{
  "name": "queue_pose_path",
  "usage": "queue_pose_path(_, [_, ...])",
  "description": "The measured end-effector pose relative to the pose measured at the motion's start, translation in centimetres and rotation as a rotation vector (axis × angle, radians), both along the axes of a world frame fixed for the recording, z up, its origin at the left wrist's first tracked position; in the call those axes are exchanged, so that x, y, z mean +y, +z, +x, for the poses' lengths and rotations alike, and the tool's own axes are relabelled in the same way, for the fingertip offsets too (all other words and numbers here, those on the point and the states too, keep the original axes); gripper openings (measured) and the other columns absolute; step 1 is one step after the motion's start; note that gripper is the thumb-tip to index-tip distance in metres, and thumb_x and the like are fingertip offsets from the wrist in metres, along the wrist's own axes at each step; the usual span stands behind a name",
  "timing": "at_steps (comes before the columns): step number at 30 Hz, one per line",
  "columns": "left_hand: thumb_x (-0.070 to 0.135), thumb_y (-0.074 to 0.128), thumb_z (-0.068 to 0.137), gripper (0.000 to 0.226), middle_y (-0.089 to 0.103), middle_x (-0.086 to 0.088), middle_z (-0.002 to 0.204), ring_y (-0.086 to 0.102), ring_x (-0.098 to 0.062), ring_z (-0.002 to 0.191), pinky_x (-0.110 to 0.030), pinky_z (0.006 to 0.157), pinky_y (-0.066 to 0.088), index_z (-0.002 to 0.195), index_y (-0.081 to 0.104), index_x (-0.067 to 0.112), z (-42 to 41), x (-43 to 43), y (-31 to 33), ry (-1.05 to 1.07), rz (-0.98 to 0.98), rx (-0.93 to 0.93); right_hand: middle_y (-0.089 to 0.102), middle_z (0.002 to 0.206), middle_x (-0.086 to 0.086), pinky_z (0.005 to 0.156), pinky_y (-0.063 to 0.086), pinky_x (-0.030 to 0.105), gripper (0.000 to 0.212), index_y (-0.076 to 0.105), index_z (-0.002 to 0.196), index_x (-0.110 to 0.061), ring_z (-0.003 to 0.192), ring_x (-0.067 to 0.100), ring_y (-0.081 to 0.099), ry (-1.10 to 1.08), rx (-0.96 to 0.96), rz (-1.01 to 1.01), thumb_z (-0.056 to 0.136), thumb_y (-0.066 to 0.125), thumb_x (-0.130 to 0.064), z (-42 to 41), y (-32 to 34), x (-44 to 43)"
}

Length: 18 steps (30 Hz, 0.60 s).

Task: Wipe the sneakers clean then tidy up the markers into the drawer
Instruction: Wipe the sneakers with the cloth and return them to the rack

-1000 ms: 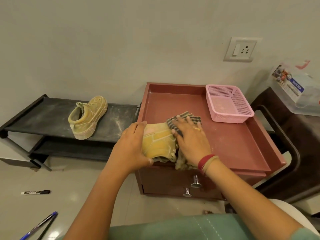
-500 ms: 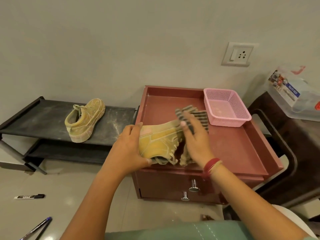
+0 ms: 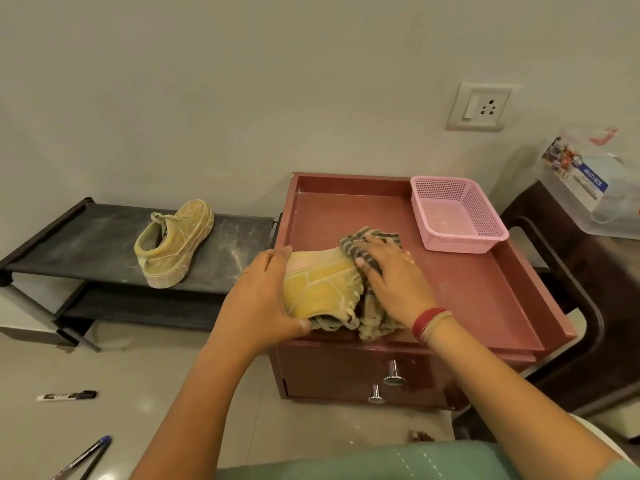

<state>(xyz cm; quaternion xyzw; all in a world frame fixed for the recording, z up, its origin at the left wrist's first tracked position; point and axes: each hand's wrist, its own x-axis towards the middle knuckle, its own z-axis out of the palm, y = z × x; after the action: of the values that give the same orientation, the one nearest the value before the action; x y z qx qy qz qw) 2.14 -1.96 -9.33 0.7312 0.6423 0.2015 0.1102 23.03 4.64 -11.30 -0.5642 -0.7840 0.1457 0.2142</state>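
Note:
A dusty yellow sneaker (image 3: 322, 289) lies on its side near the front edge of the maroon cabinet top (image 3: 467, 289). My left hand (image 3: 263, 299) grips its heel end. My right hand (image 3: 391, 275) presses a striped cloth (image 3: 367, 237) against the sneaker's toe side. The second yellow sneaker (image 3: 173, 242) stands on the black shoe rack (image 3: 79, 244) to the left. A black marker (image 3: 67, 395) lies on the floor at left, and two pens (image 3: 83, 457) lie near the bottom left corner. The cabinet's two drawers (image 3: 346, 375) are closed, each with a chrome knob.
A pink mesh basket (image 3: 457, 216) sits at the back right of the cabinet top. A dark chair (image 3: 571, 289) with a clear plastic box (image 3: 595, 181) on it stands right of the cabinet. A wall socket (image 3: 479, 107) is above. Pale floor tiles spread out at left.
My right hand has slid the cloth back along the sneaker toward me and lies flatter on it. My left hand keeps its hold on the heel. The camera has shifted slightly.

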Motion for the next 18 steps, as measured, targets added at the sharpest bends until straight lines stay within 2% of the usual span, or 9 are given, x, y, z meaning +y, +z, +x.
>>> queue_pose_path(4, [0.043,0.078,0.056,0.107,0.032,0.006,0.14,0.043,-0.014,0.119,-0.021,0.081,0.035,0.146,0.023,0.023,-0.1,0.0,0.0,-0.004,-0.005,0.006,0.025,0.153,-0.013,0.117,0.012,0.038,0.042,0.035,0.14,-0.037,0.144,0.012,0.012,0.169,-0.036,0.008,0.098,0.034,-0.043,-0.8,-0.8,-1.2])
queue_pose_path(8, [0.043,0.078,0.056,0.108,0.032,0.005,0.141,0.044,-0.015,0.119,-0.022,0.082,0.038,0.146,0.022,0.022,-0.3,0.0,-0.1,0.003,-0.014,0.007,0.023,0.154,-0.01,0.116,0.016,0.038,0.043,0.037,0.141,-0.034,0.145,0.017,0.013,-0.053,0.108,-0.039,0.098,0.035,-0.042,0.0,-0.7,0.0])
queue_pose_path(12, [0.043,0.079,0.055,0.109,0.033,0.005,0.141,0.043,-0.015,0.12,-0.025,0.084,0.041,0.146,0.023,0.022,-0.4,0.2,-0.1,-0.005,-0.019,0.001,0.023,0.152,-0.015,0.117,0.008,0.035,0.042,0.035,0.141,-0.037,0.144,0.011,0.01,0.155,0.001,0.033,0.099,0.034,-0.042,-0.8,-1.3,-1.2])
queue_pose_path(16, [0.043,0.078,0.055,0.109,0.032,0.005,0.141,0.043,-0.015,0.12,-0.025,0.085,0.04,0.146,0.022,0.023,-0.3,0.2,-0.1,0.0,-0.016,0.003,0.023,0.154,-0.01,0.117,0.014,0.04,0.044,0.035,0.141,-0.035,0.145,0.019,0.012,-0.063,0.116,-0.022,0.098,0.034,-0.043,-0.3,-1.2,-0.2])
queue_pose_path(18, [0.043,0.078,0.055,0.11,0.032,0.005,0.141,0.043,-0.015,0.119,-0.025,0.085,0.04,0.147,0.021,0.023,-0.4,0.2,-0.1,-0.001,-0.018,0.01,0.02,0.154,-0.012,0.115,0.013,0.037,0.045,0.035,0.142,-0.036,0.144,0.015,0.008,0.035,0.067,-0.013,0.098,0.033,-0.044,-0.3,-1.3,-0.7])
